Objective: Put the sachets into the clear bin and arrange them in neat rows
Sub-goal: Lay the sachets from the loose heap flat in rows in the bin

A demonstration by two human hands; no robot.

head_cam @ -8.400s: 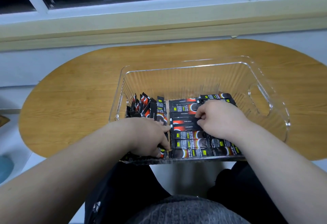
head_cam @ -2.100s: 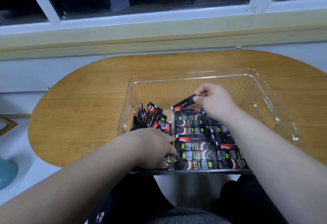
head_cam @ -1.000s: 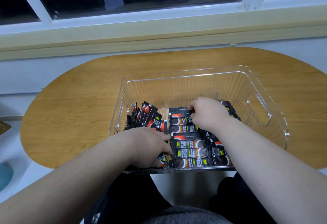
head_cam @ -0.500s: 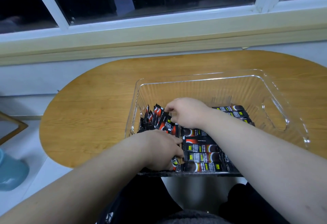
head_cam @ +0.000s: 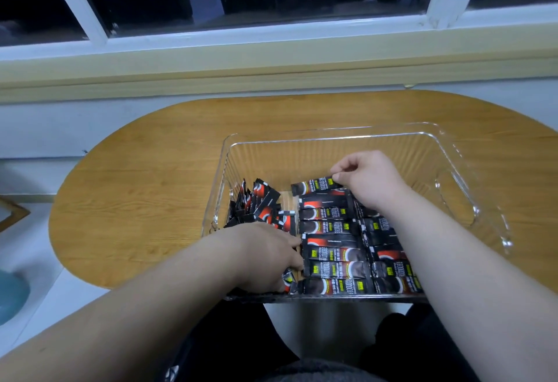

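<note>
An oval wooden worktop (head_cam: 145,200) stands below a white-framed window (head_cam: 271,40) with dark panes. A blue object (head_cam: 12,294) lies at the lower left.

White lettering and small yellow labels mark the black sachets (head_cam: 335,270) lined up in the bin (head_cam: 332,137); the print is too blurred to read.

Left hand (head_cam: 265,258), right hand (head_cam: 371,182) and forearms (head_cam: 151,297) bare; dark trousers (head_cam: 422,348), grey ribbed knit (head_cam: 320,371).
</note>
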